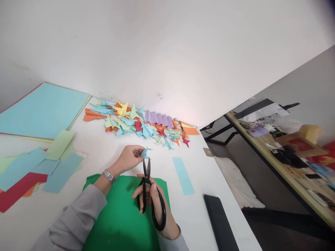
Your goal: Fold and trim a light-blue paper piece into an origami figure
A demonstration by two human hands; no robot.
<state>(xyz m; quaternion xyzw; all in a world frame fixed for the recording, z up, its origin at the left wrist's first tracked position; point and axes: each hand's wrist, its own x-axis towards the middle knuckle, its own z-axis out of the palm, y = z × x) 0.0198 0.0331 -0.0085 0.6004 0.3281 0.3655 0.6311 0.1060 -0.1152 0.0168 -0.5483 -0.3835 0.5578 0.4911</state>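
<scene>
Between the fingertips of my left hand (129, 158) is a small folded light-blue paper piece (145, 153), held above the white table. My right hand (157, 200) has its fingers through the black handles of a pair of scissors (147, 170). The scissor blades are parted and point away from me, their tips just below the blue paper; whether they touch it I cannot tell. Under my hands lies a green sheet (117, 209). Beyond them, a heap of small folded paper figures (136, 122) in several colours lies along the wall.
Loose coloured paper strips (62, 172) overlap at left, with large blue sheets (47, 111) behind. A single light-blue strip (183, 176) and a black oblong object (221, 223) lie at right. Past the table edge stands a cluttered wooden table (274, 153).
</scene>
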